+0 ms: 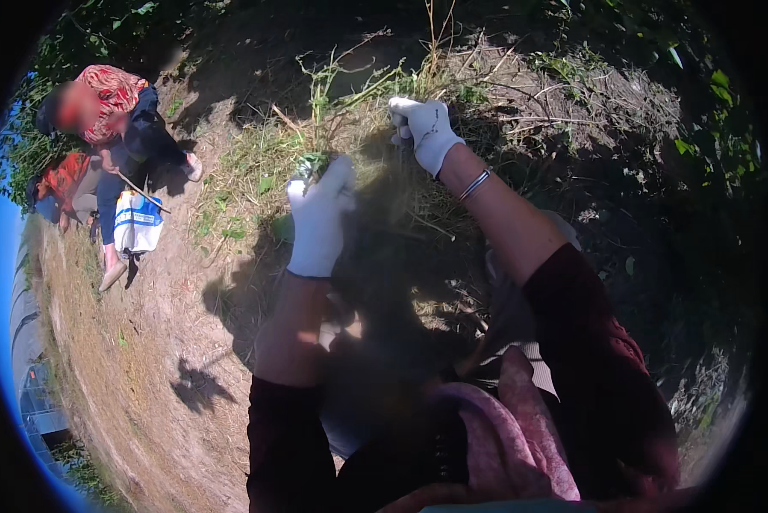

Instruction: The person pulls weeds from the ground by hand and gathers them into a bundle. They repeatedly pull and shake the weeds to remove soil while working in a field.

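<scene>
My left hand (320,211), in a white glove, is closed around the lower end of a green weed plant (320,106), whose leafy stems rise above the fist. To its right and a little higher, my right hand (424,131), also gloved in white, has its fingers curled near dry stalks (432,64). Whether anything lies between those fingers is hidden. Cut or pulled grass (255,167) covers the ground around and between both hands. Deep shadow hides much of what lies below them.
At the upper left a person (118,122) sits holding a thin stick (143,192) beside a white and blue bag (138,221); another person (66,186) is behind. Bare soil (166,320) stretches along the left. Dark leafy plants (711,147) border the right.
</scene>
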{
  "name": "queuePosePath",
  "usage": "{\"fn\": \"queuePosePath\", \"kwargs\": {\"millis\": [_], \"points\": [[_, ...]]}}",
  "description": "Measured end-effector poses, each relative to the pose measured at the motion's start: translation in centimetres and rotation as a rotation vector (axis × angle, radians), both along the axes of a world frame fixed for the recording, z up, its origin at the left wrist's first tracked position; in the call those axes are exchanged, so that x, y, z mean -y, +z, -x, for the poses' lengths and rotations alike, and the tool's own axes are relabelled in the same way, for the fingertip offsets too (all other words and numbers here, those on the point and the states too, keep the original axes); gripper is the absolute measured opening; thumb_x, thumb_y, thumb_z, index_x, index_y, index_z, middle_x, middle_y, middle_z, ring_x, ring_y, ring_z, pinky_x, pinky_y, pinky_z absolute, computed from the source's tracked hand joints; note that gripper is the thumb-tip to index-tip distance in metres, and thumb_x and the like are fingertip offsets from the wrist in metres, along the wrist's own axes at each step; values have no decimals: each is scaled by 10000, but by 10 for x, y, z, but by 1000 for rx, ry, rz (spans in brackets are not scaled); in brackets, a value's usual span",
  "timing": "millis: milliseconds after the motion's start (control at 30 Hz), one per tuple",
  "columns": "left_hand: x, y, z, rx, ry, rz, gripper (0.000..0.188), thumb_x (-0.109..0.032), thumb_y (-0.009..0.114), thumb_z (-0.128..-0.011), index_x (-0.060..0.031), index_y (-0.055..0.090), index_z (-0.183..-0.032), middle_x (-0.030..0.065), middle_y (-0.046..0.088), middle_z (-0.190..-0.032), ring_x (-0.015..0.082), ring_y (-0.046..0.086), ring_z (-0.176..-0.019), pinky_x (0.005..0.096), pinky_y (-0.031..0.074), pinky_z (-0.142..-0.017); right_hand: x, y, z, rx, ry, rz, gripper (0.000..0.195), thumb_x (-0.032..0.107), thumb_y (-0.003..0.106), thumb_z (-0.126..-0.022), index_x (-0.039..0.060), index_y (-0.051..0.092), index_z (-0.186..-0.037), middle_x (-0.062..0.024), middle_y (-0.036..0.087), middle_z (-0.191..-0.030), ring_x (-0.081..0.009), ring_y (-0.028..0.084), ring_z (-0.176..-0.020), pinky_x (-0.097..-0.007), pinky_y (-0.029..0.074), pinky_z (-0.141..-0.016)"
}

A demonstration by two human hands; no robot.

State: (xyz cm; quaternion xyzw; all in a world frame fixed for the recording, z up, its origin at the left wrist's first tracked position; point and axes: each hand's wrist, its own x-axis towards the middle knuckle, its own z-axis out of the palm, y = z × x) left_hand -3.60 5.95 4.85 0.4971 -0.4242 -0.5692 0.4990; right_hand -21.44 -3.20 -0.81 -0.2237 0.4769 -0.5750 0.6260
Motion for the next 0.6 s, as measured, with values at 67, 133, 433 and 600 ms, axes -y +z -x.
{"fn": "queuePosePath", "kwargs": {"millis": [67,133,433,600], "points": [[19,-7,-22,-75,117,-85,215,-199,606,-959,-49,591,-806,-10,512,-644,79,427,-523,253,389,-523,-16,19,-6,52,186,129,193,173,662,-909,77,629,-745,19,567,-624,-86,478,-504,-268,433,-515],[26,-2,-32,-160,176,-127,210,-220,599,-967,-57,588,-834,-11,511,-684,81,433,-550,260,402,-537,-30,27,-16,115,342,240,187,171,663,-909,70,629,-755,11,567,-631,-84,484,-513,-264,445,-523],[27,12,-6,-101,73,-136,282,-332,604,-978,-81,652,-860,11,604,-745,75,516,-598,241,436,-519,-55,55,-28,-187,567,230,211,235,677,-912,57,738,-816,24,629,-635,-40,544,-564,-197,429,-518],[33,-8,-16,-144,-41,-32,214,-222,583,-975,-54,683,-890,19,630,-747,100,561,-661,244,437,-611,-55,46,-32,-315,542,284,297,285,686,-887,26,723,-747,-19,623,-600,-81,558,-541,-245,406,-476]]}}
